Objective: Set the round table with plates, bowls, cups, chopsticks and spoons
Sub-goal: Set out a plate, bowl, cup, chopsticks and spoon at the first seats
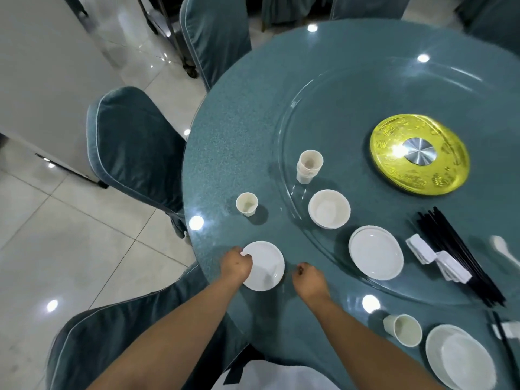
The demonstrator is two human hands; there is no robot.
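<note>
Two bare hands work at the near edge of the round, speckled teal worktop (239, 136). The left hand (235, 265) curls its fingers over the left rim of a smooth white plate (266, 266) lying flat on the worktop. The right hand (309, 278) rests just right of that plate, fingers curled narrow and holding nothing that shows. Beyond the plate stands a single cream cup (247, 204). On the clear glass turntable (351, 88) sit a stack of cups (309, 166), stacked bowls (329, 209), stacked plates (375, 252), folded white napkins (439, 257), slim black chopsticks (461, 254) and a glossy gold disc (419, 154).
</note>
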